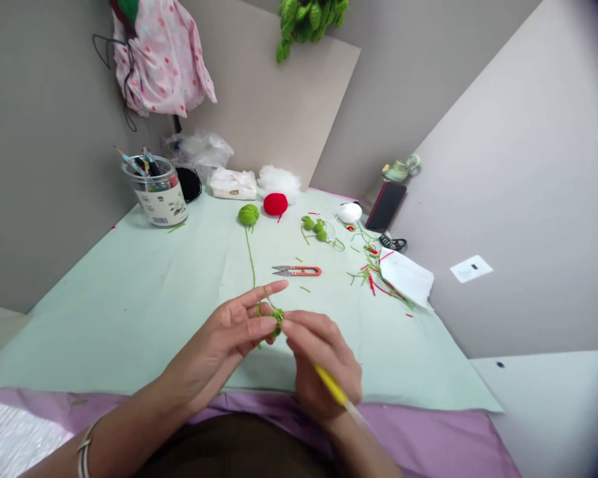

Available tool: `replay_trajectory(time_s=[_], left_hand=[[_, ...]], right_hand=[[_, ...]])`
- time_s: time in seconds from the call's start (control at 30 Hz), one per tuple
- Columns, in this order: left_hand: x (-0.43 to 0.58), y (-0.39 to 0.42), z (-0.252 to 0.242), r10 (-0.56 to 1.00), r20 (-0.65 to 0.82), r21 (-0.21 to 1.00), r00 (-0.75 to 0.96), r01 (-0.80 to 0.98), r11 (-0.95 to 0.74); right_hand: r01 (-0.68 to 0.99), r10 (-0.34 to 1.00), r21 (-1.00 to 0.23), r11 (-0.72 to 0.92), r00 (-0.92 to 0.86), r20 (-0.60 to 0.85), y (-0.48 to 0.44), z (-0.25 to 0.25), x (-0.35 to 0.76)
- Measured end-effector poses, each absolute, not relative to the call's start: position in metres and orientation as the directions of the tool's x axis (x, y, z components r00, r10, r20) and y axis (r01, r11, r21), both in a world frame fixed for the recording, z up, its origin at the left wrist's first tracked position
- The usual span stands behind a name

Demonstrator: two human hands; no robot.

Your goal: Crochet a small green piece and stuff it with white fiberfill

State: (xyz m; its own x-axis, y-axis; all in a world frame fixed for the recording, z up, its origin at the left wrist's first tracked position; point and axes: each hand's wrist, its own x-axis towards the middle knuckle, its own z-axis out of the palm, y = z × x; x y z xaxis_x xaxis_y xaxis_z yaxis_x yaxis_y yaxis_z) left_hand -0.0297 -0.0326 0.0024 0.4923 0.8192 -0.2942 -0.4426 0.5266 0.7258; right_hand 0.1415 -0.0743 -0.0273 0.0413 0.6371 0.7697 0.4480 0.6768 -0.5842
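Note:
My left hand pinches a small green crochet piece, its index finger stretched out with green yarn looped over it. That strand runs back across the table to a green yarn ball. My right hand is closed round a crochet hook with a yellow handle, its tip at the green piece. Both hands hover over the near part of the pale green table cover.
Orange-handled snips lie just beyond my hands. Farther back are a red yarn ball, small green crochet bits, white stuffing, a clear jar of pencils, a phone, white paper and yarn scraps.

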Motion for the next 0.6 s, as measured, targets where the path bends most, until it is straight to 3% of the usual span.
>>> replay_trajectory(time_s=[0.1, 0.17, 0.23, 0.33, 0.43, 0.53, 0.6], left_hand=[[-0.034, -0.029, 0.002, 0.833, -0.277, 0.687, 0.479, -0.507, 0.520], [-0.035, -0.030, 0.004, 0.849, -0.263, 0.710, 0.459, -0.504, 0.492], [-0.034, -0.032, 0.005, 0.850, -0.245, 0.749, 0.467, -0.465, 0.472], [-0.029, -0.036, 0.007, 0.861, -0.225, 0.808, 0.457, -0.406, 0.427], [-0.023, -0.037, 0.004, 0.903, -0.209, 0.844, 0.374, -0.398, 0.360], [-0.021, -0.035, 0.001, 0.883, -0.242, 0.787, 0.401, -0.451, 0.421], [-0.022, -0.032, -0.002, 0.823, -0.280, 0.698, 0.494, -0.484, 0.528]], right_hand=[[0.125, 0.772, -0.794, 0.595, 0.189, 0.607, -0.073, -0.019, 0.142], [-0.069, 0.837, -0.847, 0.526, 0.215, 0.502, -0.071, -0.014, 0.142], [-0.149, 0.867, -0.858, 0.491, 0.181, 0.465, -0.067, -0.011, 0.142], [-0.083, 0.869, -0.869, 0.488, 0.138, 0.475, -0.062, -0.012, 0.140], [0.131, 0.814, -0.824, 0.552, 0.133, 0.566, -0.063, -0.016, 0.138], [0.454, 0.670, -0.604, 0.654, 0.023, 0.742, -0.068, -0.021, 0.138], [0.502, 0.612, -0.522, 0.689, -0.018, 0.791, -0.069, -0.022, 0.140]])
